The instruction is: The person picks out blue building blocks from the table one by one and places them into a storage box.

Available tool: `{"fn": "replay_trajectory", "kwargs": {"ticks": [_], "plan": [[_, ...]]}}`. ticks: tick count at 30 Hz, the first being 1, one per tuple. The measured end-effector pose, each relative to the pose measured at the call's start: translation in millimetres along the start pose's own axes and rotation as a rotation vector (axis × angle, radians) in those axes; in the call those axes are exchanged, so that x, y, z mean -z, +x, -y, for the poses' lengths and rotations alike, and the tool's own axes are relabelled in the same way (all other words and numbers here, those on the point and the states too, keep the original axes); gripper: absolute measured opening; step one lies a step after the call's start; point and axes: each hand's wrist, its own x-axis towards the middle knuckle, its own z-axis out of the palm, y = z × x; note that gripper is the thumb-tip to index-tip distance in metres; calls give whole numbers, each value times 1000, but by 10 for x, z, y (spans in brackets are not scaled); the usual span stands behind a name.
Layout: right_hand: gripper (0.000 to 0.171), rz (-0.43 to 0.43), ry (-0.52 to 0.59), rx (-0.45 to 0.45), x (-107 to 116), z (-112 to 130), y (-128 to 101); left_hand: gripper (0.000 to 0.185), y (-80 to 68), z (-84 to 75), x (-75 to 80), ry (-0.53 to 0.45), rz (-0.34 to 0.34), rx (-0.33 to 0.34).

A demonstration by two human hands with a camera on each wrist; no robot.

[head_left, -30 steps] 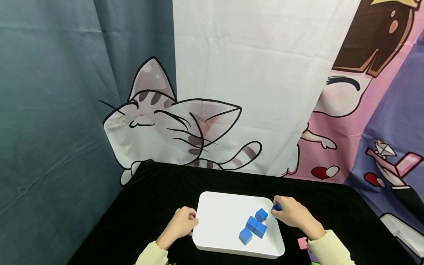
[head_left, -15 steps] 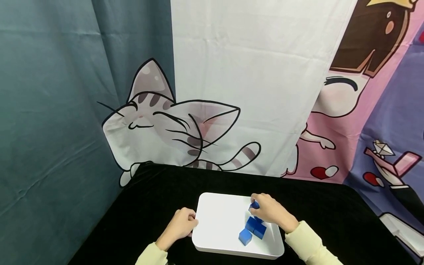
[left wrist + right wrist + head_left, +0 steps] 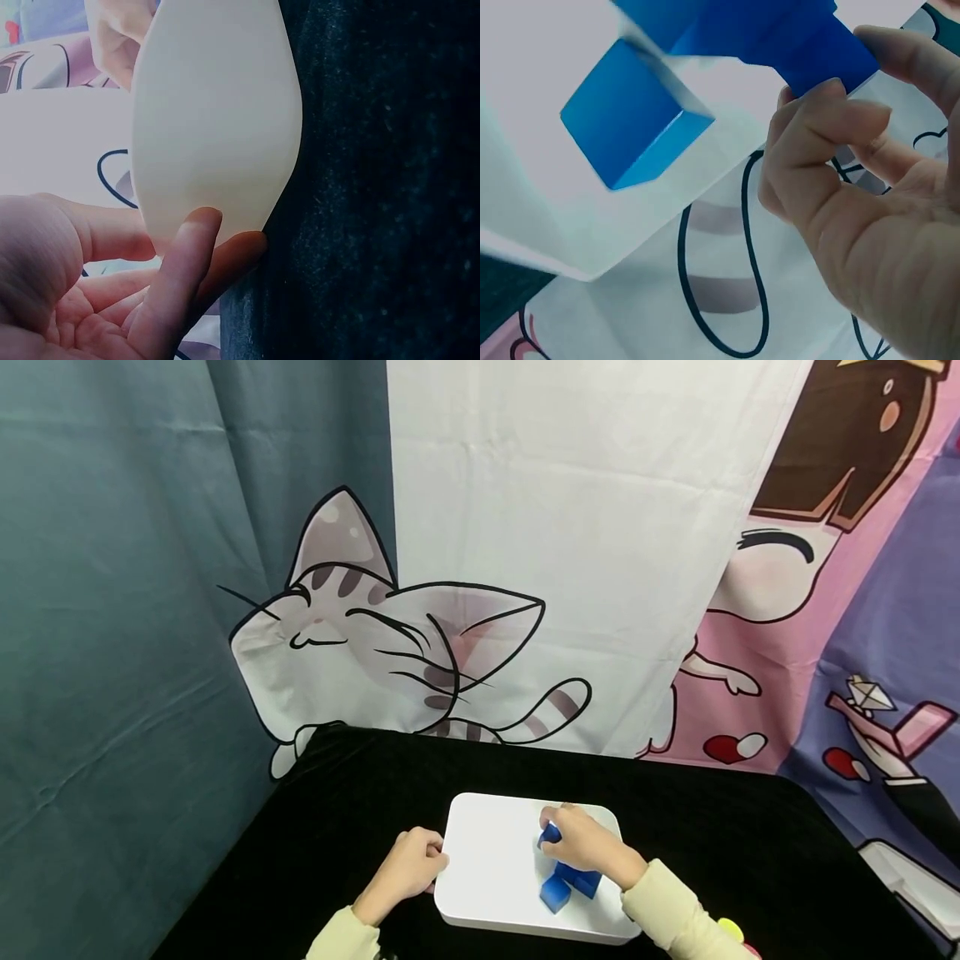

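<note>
Two hands over a white tray (image 3: 487, 852) in head view. Right hand (image 3: 585, 847) has moved left since 0.5 s ago, now w/ its pinched blue cube (image 3: 549, 835) over the tray's middle, just above the blue cubes (image 3: 572, 882) lying in the tray; a sec ago it was at the tray's right rim. Left hand (image 3: 408, 868) unchanged, fingers curled on the tray's left edge. Tray: smooth, glossy, rounded corners, on a black velvety cloth (image 3: 337, 810). Backdrop is wrinkled fabric w/ a cartoon cat (image 3: 375, 635).

Left wrist view: left hand (image 3: 112, 292), thumb and fingertip gripping the tray (image 3: 217, 120) rim; cloth (image 3: 375, 187) fuzzy, dark.

Right wrist view: right hand (image 3: 870, 217), fingers pinching the blue cube (image 3: 817, 45), hard-edged, matte. Another cube (image 3: 634, 124) rests on the tray (image 3: 532, 172) just beside.
</note>
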Motion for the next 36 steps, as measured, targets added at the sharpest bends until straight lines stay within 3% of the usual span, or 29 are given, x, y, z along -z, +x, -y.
{"fn": "replay_trajectory", "kwargs": {"ticks": [12, 36], "plan": [[22, 39, -76, -7, -105, 60, 13, 10, -16, 2, 10, -2, 0, 2], [25, 66, -76, -34, -129, 36, 34, 10, -6, 30, -13, -9, -6, -24]]}}
